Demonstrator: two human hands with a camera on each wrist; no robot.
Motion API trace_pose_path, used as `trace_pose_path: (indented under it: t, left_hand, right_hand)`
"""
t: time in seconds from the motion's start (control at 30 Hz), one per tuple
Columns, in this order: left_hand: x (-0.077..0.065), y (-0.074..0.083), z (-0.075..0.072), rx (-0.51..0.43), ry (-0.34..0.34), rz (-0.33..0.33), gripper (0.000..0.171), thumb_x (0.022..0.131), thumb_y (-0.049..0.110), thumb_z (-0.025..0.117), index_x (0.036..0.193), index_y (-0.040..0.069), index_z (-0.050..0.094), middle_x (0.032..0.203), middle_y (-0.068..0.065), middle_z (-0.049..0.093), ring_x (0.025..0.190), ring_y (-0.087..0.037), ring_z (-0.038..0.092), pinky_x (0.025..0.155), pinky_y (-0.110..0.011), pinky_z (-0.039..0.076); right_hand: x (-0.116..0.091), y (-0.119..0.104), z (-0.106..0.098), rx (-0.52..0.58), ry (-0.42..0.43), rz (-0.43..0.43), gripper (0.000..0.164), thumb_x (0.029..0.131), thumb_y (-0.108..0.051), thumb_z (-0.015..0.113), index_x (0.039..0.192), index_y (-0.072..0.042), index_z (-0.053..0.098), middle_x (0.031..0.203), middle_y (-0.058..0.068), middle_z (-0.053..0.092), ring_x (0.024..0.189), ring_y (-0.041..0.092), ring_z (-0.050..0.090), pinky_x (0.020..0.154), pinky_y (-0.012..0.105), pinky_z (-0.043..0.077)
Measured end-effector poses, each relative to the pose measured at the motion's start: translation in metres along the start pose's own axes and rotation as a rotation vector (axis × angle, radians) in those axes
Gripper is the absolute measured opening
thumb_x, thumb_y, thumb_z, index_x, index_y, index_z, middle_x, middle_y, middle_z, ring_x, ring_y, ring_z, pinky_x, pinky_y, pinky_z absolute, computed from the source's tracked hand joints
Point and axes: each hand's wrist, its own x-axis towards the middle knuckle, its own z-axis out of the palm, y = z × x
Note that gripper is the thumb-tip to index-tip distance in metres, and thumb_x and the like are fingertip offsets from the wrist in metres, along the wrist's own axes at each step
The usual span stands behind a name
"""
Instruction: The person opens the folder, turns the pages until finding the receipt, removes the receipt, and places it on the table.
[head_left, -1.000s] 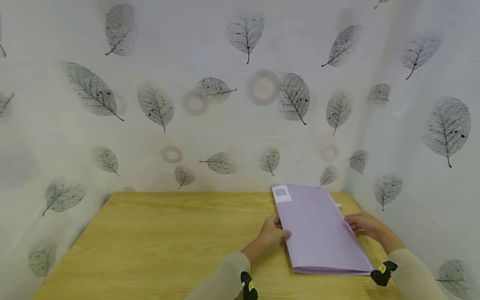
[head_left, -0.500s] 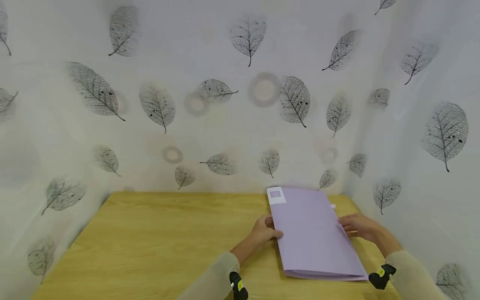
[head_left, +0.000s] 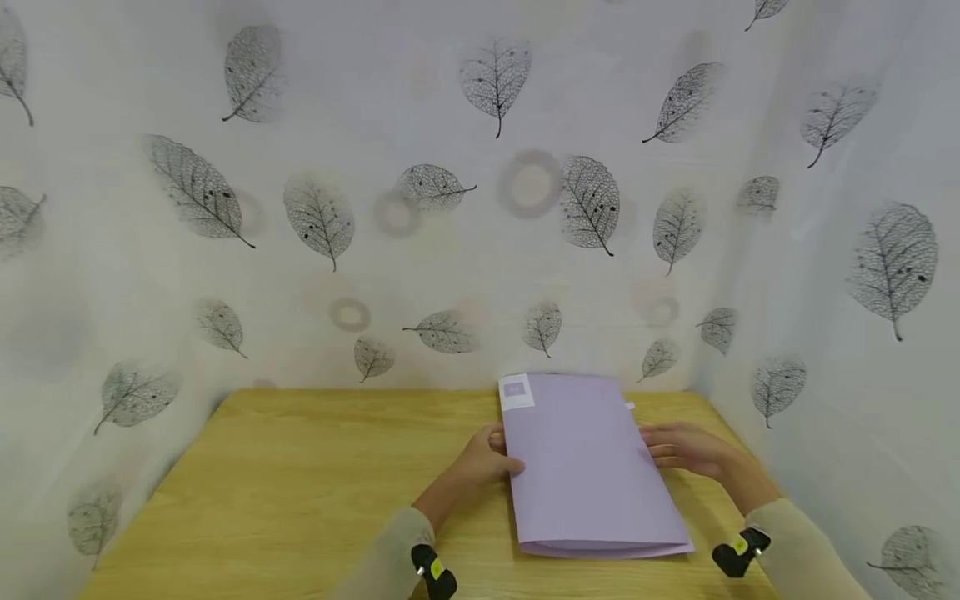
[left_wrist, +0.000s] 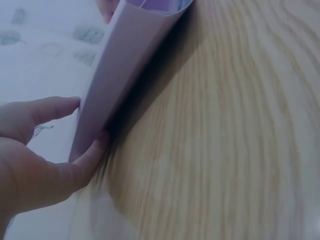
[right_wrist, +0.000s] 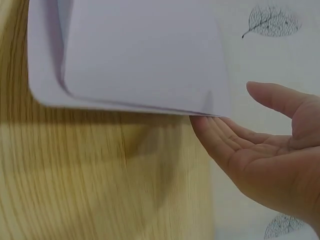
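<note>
A light purple file folder (head_left: 588, 467) with a white label (head_left: 517, 391) at its far left corner lies at a slant on the right half of the table. My left hand (head_left: 480, 458) pinches its spine (left_wrist: 112, 75), thumb on one face and fingers on the other. In the right wrist view the fingers of my right hand (right_wrist: 260, 155) reach straight under the opposite edge, while the thumb stands apart from the cover. The folder's near end gapes slightly, and a small pale tab (head_left: 630, 406) sticks out on its right side.
The wooden table (head_left: 300, 483) stretches to the left of the folder. A pale sheet with leaf prints (head_left: 442, 275) hangs behind it and along both sides. Each sleeve carries a black wrist device, such as the right one (head_left: 738, 552).
Both hands have moved the folder leftward across the table, and it has turned a little straighter. The left hand keeps its grip on the spine; the right fingers stay at the opposite edge.
</note>
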Motion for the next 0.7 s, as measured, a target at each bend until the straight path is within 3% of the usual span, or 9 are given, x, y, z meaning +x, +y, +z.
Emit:
trace_pose_path:
  t: [0.03, 0.1, 0.3, 0.47, 0.7]
  left_hand:
    - [-0.002, 0.000, -0.007, 0.010, -0.015, -0.007, 0.083, 0.079, -0.003, 0.080, 0.150, -0.006, 0.038, 0.134, -0.026, 0.058, 0.116, -0.034, 0.064, 0.098, -0.045, 0.059]
    - [-0.006, 0.000, -0.020, 0.039, -0.035, -0.023, 0.084, 0.081, 0.000, 0.080, 0.152, -0.004, 0.037, 0.137, -0.026, 0.056, 0.118, -0.034, 0.064, 0.100, -0.047, 0.057]
    - [-0.016, 0.005, -0.055, 0.132, -0.053, -0.029, 0.083, 0.083, 0.004, 0.080, 0.153, -0.003, 0.036, 0.139, -0.027, 0.055, 0.121, -0.037, 0.063, 0.102, -0.047, 0.057]
    - [-0.025, 0.001, -0.078, 0.090, -0.039, -0.011, 0.083, 0.081, -0.001, 0.080, 0.152, -0.005, 0.036, 0.139, -0.030, 0.055, 0.120, -0.037, 0.063, 0.098, -0.044, 0.059]
    - [-0.045, 0.003, -0.102, 0.112, -0.017, -0.019, 0.081, 0.082, -0.002, 0.080, 0.151, -0.003, 0.038, 0.136, -0.031, 0.055, 0.113, -0.034, 0.066, 0.093, -0.043, 0.061]
  right_hand:
    - [0.002, 0.000, 0.003, 0.024, -0.020, -0.014, 0.068, 0.106, -0.021, 0.052, 0.146, 0.027, 0.025, 0.125, 0.001, 0.065, 0.108, 0.008, 0.066, 0.093, 0.025, 0.058]
    - [0.007, -0.002, 0.011, 0.065, -0.046, -0.031, 0.067, 0.107, -0.019, 0.051, 0.146, 0.027, 0.023, 0.125, -0.001, 0.065, 0.108, 0.007, 0.067, 0.094, 0.025, 0.058]
    - [0.023, -0.014, 0.039, 0.074, -0.003, -0.038, 0.062, 0.109, -0.012, 0.044, 0.149, 0.026, 0.017, 0.141, 0.022, 0.057, 0.112, 0.009, 0.067, 0.101, 0.030, 0.057]
    - [0.038, -0.017, 0.060, 0.051, 0.014, -0.082, 0.057, 0.108, -0.010, 0.044, 0.149, 0.023, 0.023, 0.147, 0.032, 0.051, 0.113, 0.011, 0.066, 0.102, 0.033, 0.057]
    - [0.059, -0.013, 0.089, 0.061, 0.080, -0.128, 0.053, 0.104, -0.007, 0.052, 0.145, 0.023, 0.034, 0.136, 0.025, 0.061, 0.107, 0.010, 0.067, 0.097, 0.031, 0.058]
